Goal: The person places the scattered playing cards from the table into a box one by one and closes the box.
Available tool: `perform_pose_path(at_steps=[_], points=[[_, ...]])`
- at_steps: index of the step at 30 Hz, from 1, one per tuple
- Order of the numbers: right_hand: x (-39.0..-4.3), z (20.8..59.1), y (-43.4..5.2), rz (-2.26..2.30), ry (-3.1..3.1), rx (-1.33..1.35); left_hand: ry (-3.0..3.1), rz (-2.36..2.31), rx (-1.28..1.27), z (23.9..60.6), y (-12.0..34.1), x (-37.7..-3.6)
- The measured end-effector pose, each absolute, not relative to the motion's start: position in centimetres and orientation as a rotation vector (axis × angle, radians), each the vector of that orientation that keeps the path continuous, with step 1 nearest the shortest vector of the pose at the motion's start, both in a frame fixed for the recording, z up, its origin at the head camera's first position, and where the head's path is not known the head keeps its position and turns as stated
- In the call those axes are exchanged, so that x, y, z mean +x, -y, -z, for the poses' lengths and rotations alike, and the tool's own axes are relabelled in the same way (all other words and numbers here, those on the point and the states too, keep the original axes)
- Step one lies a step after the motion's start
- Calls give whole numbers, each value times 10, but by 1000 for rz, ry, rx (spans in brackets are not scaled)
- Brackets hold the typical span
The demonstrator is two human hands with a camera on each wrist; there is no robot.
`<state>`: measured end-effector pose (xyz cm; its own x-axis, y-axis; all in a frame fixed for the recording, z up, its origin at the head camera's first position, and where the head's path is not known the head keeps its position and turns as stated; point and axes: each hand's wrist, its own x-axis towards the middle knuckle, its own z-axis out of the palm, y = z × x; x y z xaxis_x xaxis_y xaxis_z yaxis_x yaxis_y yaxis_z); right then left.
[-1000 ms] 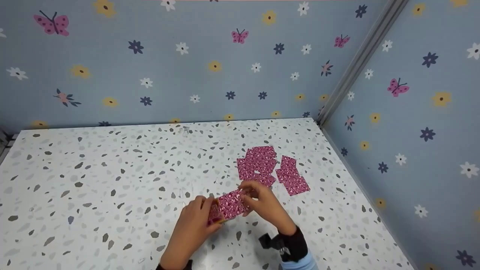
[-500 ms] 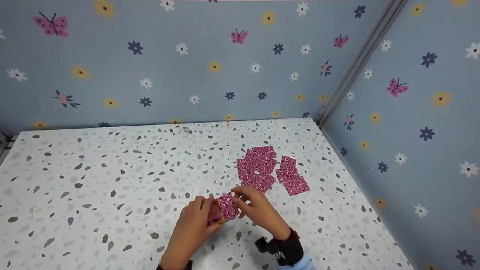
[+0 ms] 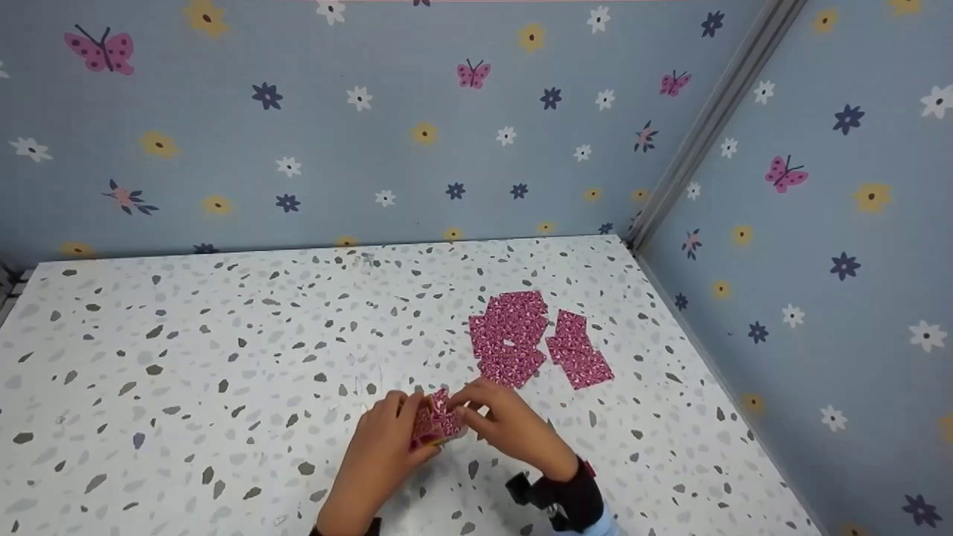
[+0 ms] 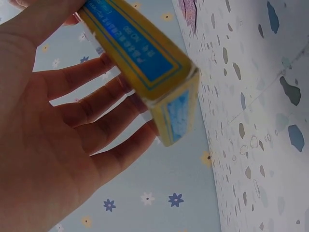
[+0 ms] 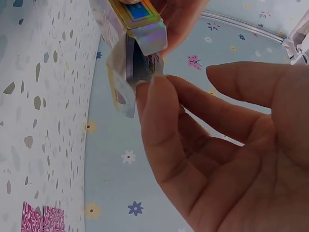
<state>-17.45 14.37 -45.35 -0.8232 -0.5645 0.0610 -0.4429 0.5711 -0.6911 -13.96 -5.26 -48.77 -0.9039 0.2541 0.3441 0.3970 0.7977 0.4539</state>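
Observation:
My left hand (image 3: 383, 439) grips a small card box (image 4: 140, 58), yellow-gold with a blue panel, above the table. In the right wrist view, the box's end stands open with shiny flaps (image 5: 150, 38) spread and dark-edged cards (image 5: 136, 60) inside. Pink patterned cards (image 3: 439, 402) show at that end in the head view. My right hand (image 3: 510, 420) is at the open end, its bent fingertips touching there while the thumb (image 5: 236, 79) stays apart. What those fingertips press on is partly hidden.
Several pink patterned cards (image 3: 514, 327) lie overlapped on the speckled white table (image 3: 223, 335), beyond my right hand. A smaller group of the same cards (image 3: 581, 365) lies to their right. Blue flowered walls (image 3: 335, 134) rise behind the table and along its right side.
The pink cards at the box's end have slid leftward into it, so less of them sticks out. My right hand has followed toward the box; the left stays in place.

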Motion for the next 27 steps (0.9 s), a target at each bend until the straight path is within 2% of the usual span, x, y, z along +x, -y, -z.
perform_pose_path(at_steps=[13, 27], points=[[-174, 445, -156, 1065, -2562, -864, 2759, 782, -481, 485, 54, -139], [-220, 474, -238, 847, -2789, -754, 2760, 838, -441, 483, 63, -136]])
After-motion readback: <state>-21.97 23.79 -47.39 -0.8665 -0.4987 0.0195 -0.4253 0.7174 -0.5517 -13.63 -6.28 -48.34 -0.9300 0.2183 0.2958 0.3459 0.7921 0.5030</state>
